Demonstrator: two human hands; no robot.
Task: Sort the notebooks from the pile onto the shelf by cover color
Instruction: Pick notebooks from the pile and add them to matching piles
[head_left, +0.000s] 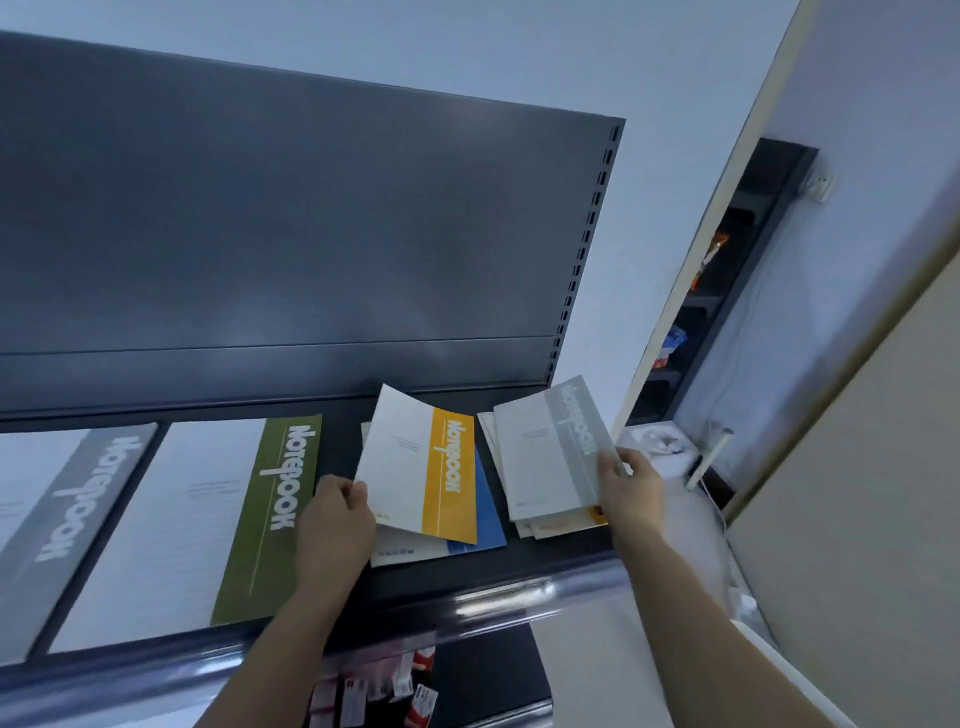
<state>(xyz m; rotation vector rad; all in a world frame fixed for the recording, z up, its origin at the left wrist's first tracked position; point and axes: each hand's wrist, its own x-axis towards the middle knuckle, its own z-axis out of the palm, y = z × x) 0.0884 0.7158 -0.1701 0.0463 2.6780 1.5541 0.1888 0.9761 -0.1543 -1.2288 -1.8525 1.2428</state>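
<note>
- We reckon the yellow notebook could flop or slip, since it's only held by its left edge, tilted up over the blue notebook.
- Lifting the grey notebook off the pile might drag loose ones off the shelf.
- Both our arms reach forward. Our left hand pinches the yellow one, and our right hand pinches the grey one's right edge.

1. There is one view only: a camera on the person's head, facing forward and down toward the shelf.
2. It is close. Both forearms enter from the bottom edge. The left hand with the yellow notebook and the right hand with the grey notebook sit near the centre.
3. The wide-angle picture is tilted, so the shelf runs slanted.
</note>
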